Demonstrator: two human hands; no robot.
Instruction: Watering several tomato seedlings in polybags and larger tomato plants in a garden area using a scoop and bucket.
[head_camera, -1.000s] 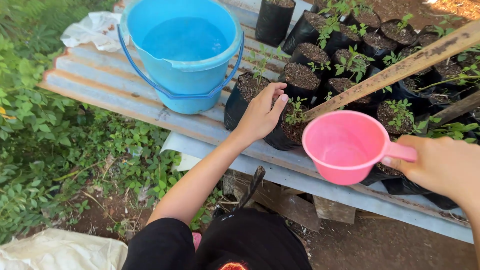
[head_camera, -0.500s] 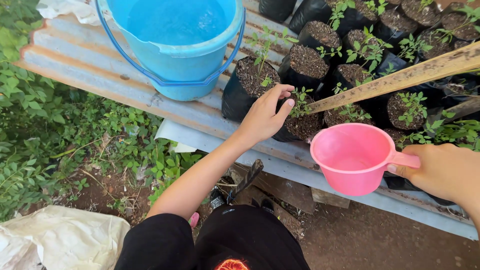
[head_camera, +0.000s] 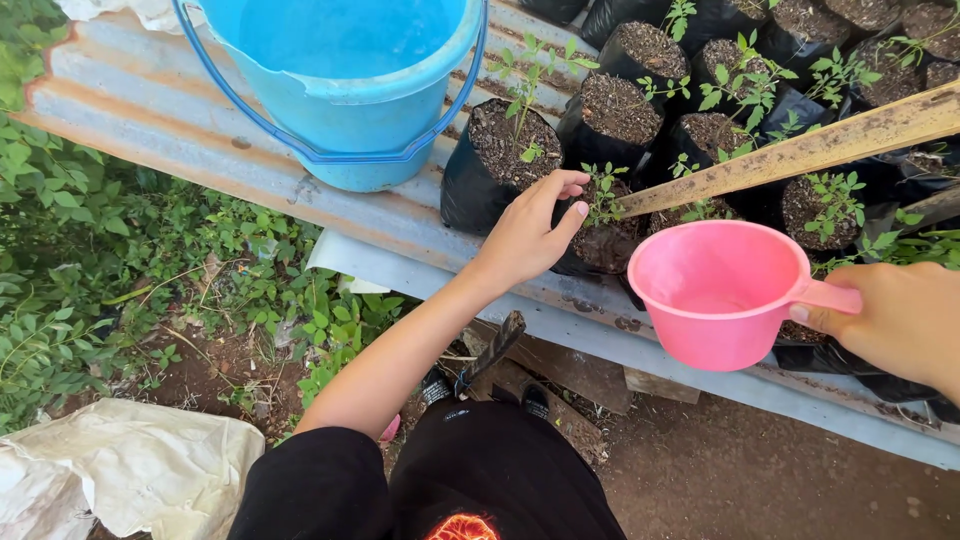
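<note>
The left hand (head_camera: 530, 235) cups the rim of a black seedling bag (head_camera: 608, 238), fingers curled loosely about its small plant, while the right hand (head_camera: 895, 322) grasps the handle of the pink dipper (head_camera: 718, 293). The dipper sits at four o'clock from that bag, handle pointing toward three o'clock, with a little water inside. The blue bucket (head_camera: 350, 90) at ten o'clock holds water.

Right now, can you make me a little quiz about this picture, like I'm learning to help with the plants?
1. True or false: the blue bucket holds water.
2. Which hand holds the pink scoop: A left, B right?
3. What does the left hand touch?

Key: 1 true. 2 B, the right hand holds its handle. 3 The rim of a black seedling bag, beside the small plant.
</note>
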